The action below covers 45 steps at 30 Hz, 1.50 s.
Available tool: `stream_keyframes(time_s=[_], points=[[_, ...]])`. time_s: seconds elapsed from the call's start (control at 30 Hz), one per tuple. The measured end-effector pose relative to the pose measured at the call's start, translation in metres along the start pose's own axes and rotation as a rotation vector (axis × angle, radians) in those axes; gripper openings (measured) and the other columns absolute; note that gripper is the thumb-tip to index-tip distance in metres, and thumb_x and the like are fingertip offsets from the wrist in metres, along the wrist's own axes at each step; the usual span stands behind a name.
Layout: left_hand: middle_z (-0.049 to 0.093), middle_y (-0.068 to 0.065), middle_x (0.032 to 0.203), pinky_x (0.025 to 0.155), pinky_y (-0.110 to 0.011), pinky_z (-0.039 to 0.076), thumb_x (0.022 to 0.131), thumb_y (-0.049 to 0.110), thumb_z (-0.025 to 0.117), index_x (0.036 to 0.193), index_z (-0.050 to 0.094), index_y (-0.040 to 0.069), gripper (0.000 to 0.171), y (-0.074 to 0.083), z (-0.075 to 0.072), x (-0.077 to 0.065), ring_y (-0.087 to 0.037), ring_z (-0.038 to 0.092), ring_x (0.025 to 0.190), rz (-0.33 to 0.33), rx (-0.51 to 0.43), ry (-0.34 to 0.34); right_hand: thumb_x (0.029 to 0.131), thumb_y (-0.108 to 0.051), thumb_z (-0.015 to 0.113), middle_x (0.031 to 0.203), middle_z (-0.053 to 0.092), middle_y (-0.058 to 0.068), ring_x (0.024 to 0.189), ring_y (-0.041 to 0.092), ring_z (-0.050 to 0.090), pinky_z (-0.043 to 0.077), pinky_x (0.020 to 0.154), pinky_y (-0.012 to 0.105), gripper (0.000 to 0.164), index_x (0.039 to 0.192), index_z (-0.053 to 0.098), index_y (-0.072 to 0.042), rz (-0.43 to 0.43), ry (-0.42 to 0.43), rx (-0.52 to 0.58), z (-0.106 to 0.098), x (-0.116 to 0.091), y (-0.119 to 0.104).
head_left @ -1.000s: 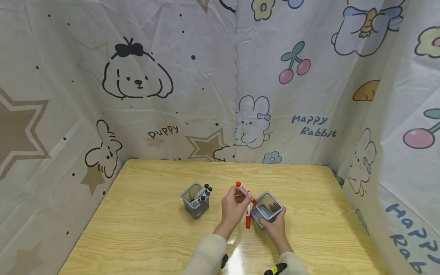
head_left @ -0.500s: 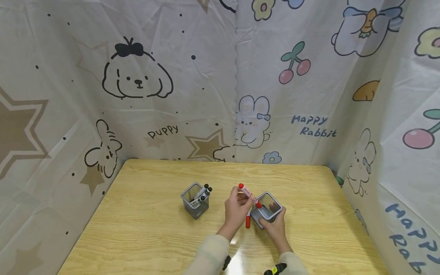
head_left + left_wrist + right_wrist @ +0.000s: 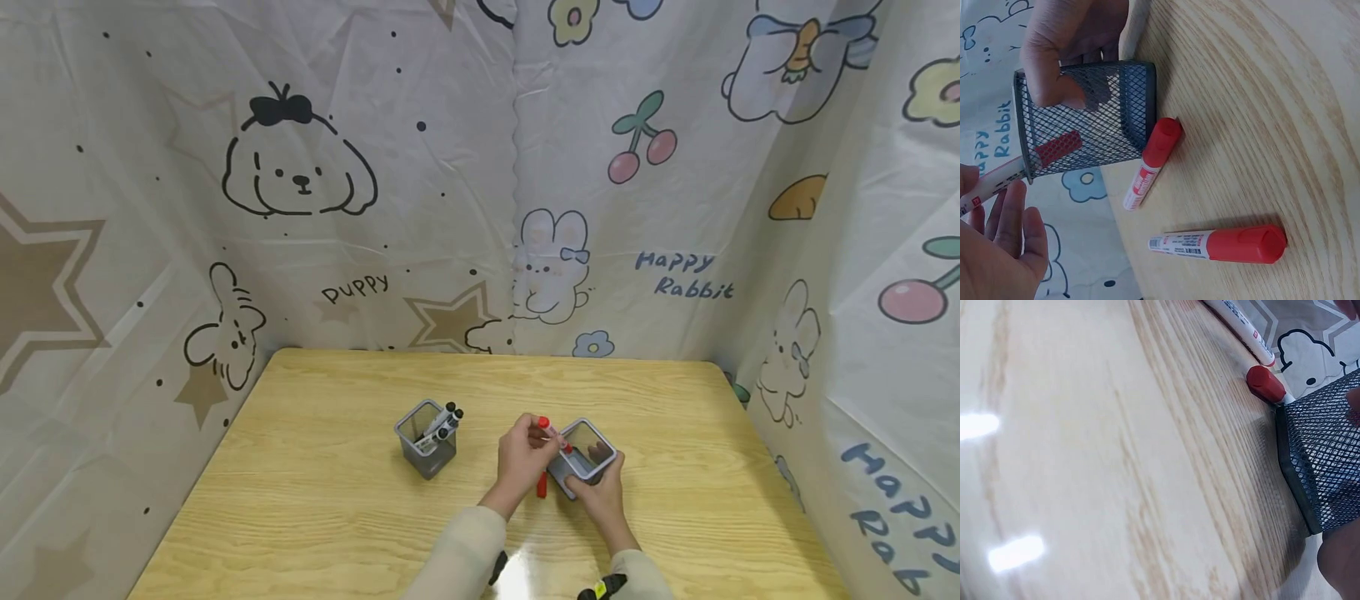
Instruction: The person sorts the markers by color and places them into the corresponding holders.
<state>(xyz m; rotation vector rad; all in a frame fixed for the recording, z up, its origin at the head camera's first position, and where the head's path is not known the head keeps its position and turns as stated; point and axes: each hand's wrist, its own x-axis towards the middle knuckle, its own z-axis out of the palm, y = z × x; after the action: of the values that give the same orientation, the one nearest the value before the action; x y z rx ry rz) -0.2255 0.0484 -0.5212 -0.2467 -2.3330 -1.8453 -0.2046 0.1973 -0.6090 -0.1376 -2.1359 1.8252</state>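
As the right hand (image 3: 602, 497) grips a cup (image 3: 1113, 134), the left hand (image 3: 522, 458) pinches a marker (image 3: 1001, 179) slanting down into it

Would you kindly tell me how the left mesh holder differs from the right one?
The left holder contains black-capped markers, while the right holder has just one red end of a marker inside it, pinched by the left hand. The left holder stands untouched, while the right holder is gripped by the right hand. Both are mesh with squarish open tops.
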Motion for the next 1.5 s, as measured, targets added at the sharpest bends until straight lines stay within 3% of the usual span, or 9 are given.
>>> stream_keyframes(time_s=[0.13,0.3,0.6,1.07,1.33,1.5], points=[[0.063,0.006,0.078,0.062,-0.021,0.051,0.078,0.013,0.074,0.086,0.059,0.013,0.018,-0.002,0.000,0.002,-0.007,0.060,0.071,-0.016,0.044,0.002,0.064,0.007,0.072,0.124,0.045,0.030,0.117,0.041,0.042,0.037,0.092,0.028,0.077,0.126,0.028,0.004,-0.024,0.003,0.002,0.001,0.000,0.001],[0.063,0.005,0.077,0.064,-0.023,0.050,0.079,0.016,0.072,0.085,0.058,0.013,0.015,-0.010,0.002,0.003,-0.008,0.059,0.070,0.036,0.110,0.005,0.063,0.008,0.072,0.122,0.045,0.031,0.116,0.042,0.042,0.035,0.089,0.021,0.076,0.126,0.029,0.005,-0.038,0.007,0.011,0.001,0.001,0.000],[0.063,-0.001,0.082,0.066,-0.024,0.048,0.077,0.017,0.074,0.085,0.061,0.011,0.017,-0.016,0.008,0.006,-0.021,0.061,0.078,0.038,0.187,-0.027,0.063,0.007,0.071,0.122,0.045,0.031,0.116,0.042,0.042,0.036,0.095,0.037,0.076,0.125,0.028,0.006,-0.037,-0.002,0.006,0.003,0.002,-0.001],[0.061,-0.005,0.085,0.065,-0.025,0.046,0.078,0.023,0.074,0.086,0.061,0.011,0.019,-0.019,0.011,0.002,-0.016,0.056,0.074,0.020,0.235,-0.050,0.064,0.007,0.072,0.125,0.044,0.030,0.119,0.040,0.040,0.032,0.098,0.045,0.078,0.127,0.026,0.005,0.003,-0.010,-0.003,0.001,0.002,-0.003],[0.064,-0.011,0.086,0.065,-0.025,0.048,0.076,0.016,0.074,0.092,0.063,0.004,0.023,-0.024,0.004,-0.011,-0.026,0.062,0.076,0.003,0.184,-0.060,0.063,0.010,0.071,0.124,0.044,0.031,0.118,0.041,0.041,0.035,0.098,0.042,0.077,0.127,0.028,0.006,-0.020,0.004,0.026,0.001,0.000,-0.003],[0.065,-0.011,0.089,0.067,-0.030,0.049,0.075,0.017,0.075,0.095,0.064,0.005,0.026,-0.027,-0.001,-0.017,-0.024,0.061,0.078,-0.004,0.257,-0.085,0.062,0.010,0.071,0.123,0.045,0.030,0.117,0.040,0.042,0.035,0.098,0.043,0.077,0.125,0.029,0.005,-0.008,0.011,0.022,0.001,-0.001,-0.002]])
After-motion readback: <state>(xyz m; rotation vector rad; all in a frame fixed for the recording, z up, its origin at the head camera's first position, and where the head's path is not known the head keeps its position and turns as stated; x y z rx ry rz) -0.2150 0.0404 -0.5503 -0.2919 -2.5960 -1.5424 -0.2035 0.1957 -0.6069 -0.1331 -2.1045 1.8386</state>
